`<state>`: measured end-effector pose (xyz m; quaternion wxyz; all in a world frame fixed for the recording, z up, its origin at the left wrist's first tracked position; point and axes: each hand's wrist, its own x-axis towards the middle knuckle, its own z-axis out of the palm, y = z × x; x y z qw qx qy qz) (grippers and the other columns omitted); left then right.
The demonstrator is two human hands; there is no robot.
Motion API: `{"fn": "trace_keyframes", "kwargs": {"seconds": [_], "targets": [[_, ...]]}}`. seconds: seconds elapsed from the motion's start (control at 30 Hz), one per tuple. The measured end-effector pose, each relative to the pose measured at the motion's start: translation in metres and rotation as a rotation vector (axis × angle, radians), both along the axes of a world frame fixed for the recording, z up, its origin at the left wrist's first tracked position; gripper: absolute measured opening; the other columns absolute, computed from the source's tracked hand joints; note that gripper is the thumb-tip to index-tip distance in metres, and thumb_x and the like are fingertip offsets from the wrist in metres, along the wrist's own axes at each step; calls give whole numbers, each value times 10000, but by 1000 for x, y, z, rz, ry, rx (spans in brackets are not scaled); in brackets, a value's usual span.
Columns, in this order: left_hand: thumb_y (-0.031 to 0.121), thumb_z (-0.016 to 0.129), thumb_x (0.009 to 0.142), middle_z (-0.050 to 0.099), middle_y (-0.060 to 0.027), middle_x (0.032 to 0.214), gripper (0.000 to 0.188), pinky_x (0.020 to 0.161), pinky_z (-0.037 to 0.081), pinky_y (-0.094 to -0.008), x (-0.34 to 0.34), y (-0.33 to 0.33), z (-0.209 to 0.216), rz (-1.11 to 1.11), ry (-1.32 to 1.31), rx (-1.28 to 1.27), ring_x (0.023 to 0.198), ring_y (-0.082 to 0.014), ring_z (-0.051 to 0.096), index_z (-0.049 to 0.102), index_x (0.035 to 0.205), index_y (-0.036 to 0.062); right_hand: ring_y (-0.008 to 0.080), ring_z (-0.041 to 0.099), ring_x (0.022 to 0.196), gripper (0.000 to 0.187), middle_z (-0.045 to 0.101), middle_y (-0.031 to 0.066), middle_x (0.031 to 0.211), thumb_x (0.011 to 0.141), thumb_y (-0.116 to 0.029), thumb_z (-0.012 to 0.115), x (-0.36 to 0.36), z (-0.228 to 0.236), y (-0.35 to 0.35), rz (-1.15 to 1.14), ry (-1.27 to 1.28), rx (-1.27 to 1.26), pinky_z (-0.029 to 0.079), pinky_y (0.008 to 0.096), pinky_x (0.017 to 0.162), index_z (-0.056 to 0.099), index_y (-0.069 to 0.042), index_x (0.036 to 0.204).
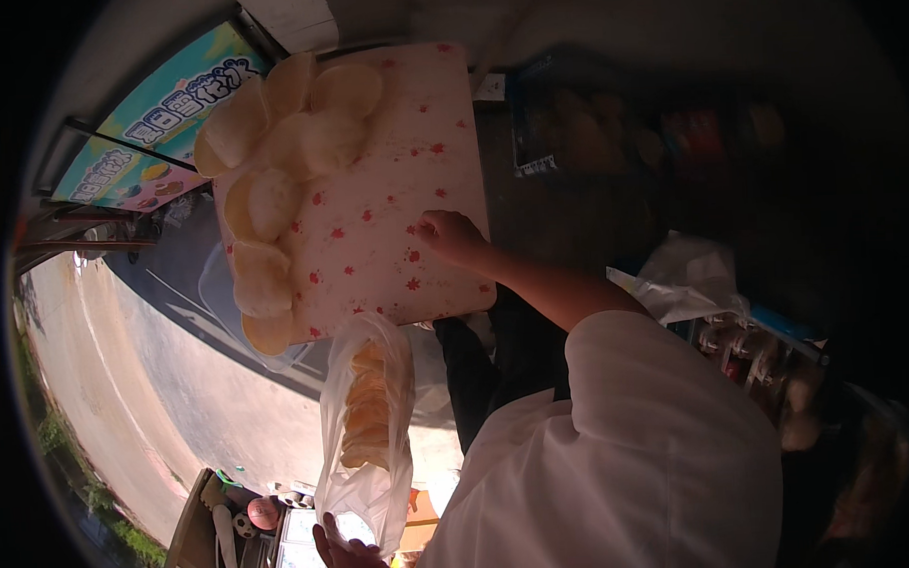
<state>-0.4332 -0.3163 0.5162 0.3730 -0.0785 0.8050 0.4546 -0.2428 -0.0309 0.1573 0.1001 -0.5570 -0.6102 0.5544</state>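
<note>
Toward 7 o'clock, by the lower edge, your left hand (356, 566) is at the lower end of a clear plastic bag (401, 416); I cannot tell whether your fingers grasp the film or only rest against it. Inside the bag, also toward 7 o'clock, sits a stack of tan rounds (367, 412). Expect the film to be limp, light and a little slippery: gather a good fold of it, since squeezing the stack could crush it. Just off centre toward 12 o'clock, your right hand (451, 238) is over the flower-patterned tabletop (374, 262), fingers curled in; its palm is hidden, so I cannot tell if it holds anything. Toward 10 o'clock, pale curved rounds (271, 202) overlap along the table's side. They look thin, light and probably fragile; take each gently by its rim. Beyond them, toward 10 o'clock, stands a colourful sign (183, 101).
</note>
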Motion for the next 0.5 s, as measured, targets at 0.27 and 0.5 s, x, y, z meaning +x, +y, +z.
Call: {"fn": "trace_keyframes", "kwargs": {"seconds": [0.27,0.5], "targets": [[148,412,946,371,-188,1415,471,860,440,-328,-24,1,-4,-123,32,20,1142,-254,475,330,1392,18,248,627,716,192,632,128,777,862,-207,562,67,-65,-45,-219,-41,-8,484,395,636,612,-23,880],[112,424,905,468,-158,1327,428,609,456,-231,-48,-10,-5,-288,140,-93,830,-162,557,435,1311,-22,242,625,827,266,633,129,912,838,-238,610,11,-46,26,-219,3,30,501,363,710,604,-19,988]]}}
